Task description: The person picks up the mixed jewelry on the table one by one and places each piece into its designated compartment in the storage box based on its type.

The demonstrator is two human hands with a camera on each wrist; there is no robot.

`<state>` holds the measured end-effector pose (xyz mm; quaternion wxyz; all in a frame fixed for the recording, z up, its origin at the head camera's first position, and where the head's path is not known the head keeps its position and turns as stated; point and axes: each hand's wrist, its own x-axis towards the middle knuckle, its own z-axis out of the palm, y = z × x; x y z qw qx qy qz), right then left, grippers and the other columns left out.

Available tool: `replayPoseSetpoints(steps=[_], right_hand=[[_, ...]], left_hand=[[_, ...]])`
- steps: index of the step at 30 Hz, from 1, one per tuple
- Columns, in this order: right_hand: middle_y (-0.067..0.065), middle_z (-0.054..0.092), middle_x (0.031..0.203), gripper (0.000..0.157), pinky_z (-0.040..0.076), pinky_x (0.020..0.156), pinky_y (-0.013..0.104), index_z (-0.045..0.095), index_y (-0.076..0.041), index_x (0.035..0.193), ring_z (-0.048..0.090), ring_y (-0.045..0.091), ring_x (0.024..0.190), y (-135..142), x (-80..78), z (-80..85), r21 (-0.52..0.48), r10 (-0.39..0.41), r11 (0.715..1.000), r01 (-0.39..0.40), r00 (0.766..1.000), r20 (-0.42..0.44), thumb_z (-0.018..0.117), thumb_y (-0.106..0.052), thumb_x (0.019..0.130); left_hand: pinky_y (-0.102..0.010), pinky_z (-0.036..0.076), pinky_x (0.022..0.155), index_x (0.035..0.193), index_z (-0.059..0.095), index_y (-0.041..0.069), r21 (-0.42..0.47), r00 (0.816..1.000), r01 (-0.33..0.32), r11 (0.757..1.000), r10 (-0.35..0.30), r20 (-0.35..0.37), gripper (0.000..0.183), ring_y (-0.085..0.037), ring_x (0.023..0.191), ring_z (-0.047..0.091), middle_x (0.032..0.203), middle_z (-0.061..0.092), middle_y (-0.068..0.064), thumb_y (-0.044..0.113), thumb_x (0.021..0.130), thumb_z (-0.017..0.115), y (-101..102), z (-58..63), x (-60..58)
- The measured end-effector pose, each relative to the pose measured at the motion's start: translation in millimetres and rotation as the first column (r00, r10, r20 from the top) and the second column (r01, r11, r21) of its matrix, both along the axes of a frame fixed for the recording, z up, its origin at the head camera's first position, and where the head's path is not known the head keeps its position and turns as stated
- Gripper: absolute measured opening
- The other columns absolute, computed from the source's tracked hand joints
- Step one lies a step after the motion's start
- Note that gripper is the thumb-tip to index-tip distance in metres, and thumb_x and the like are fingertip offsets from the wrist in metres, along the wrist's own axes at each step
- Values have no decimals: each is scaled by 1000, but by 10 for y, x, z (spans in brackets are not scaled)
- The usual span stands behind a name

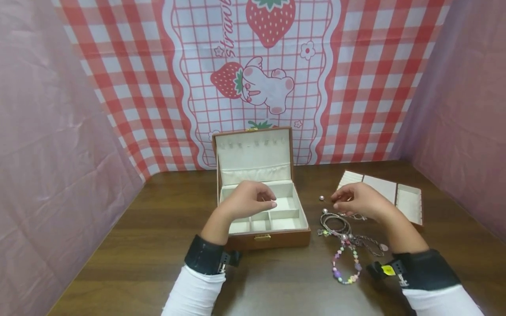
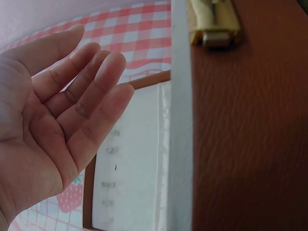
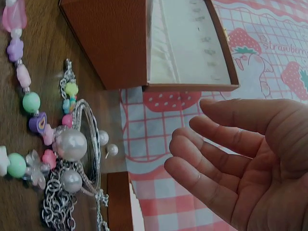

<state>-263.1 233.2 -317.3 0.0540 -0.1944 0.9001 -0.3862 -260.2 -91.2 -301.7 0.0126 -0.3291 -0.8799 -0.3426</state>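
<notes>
A brown jewelry box (image 1: 270,239) stands with its lid up in the head view, its cream compartments bare. Over its left part hovers my left hand (image 1: 247,199), fingers loosely bent and nothing in them; the left wrist view shows the same empty palm (image 2: 48,120) beside the box's gold clasp (image 2: 215,24). My right hand (image 1: 361,199) hangs above the jewelry pile, and its relaxed fingers hold nothing in the right wrist view. Below it lie a colorful beaded bracelet (image 1: 335,268), silver bangles (image 1: 348,226), a chain bracelet (image 1: 371,241) and a pearl earring (image 1: 322,198).
To the right, partly behind my right hand, lies a lift-out tray (image 1: 410,204) with cream compartments. A red checked strawberry cloth (image 1: 146,87) hangs behind the wooden table (image 1: 158,245). Pink cloths (image 1: 51,131) hang at both sides.
</notes>
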Motion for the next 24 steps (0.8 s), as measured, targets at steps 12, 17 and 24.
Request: replayPoseSetpoints(steps=[12,17,24], right_hand=[[4,58,63,4,53,52,32,66,5,84,57,15,55,158,-108,-154,104,-26,994,20,998,57,65,2,82],[2,56,64,6,54,52,32,63,1,79,57,14,54,208,-130,-251,194,-13,981,-6,995,97,69,0,79],[5,57,65,9,55,54,32,62,0,77,57,15,56,206,-119,-332,227,-37,974,9,992,120,70,0,79]], left_hand=[[-21,50,70,91,73,9,-52,997,62,997,-64,-39,8,-4,75,62,80,71,4,15,87,74,214,-30,53],[-20,49,70,92,74,9,-92,994,71,993,-78,-73,8,-4,75,63,80,71,4,16,87,74,262,-21,85],[-19,49,68,91,74,9,-124,991,86,989,-98,-90,8,-3,74,63,79,71,4,17,87,73,298,-9,120]])
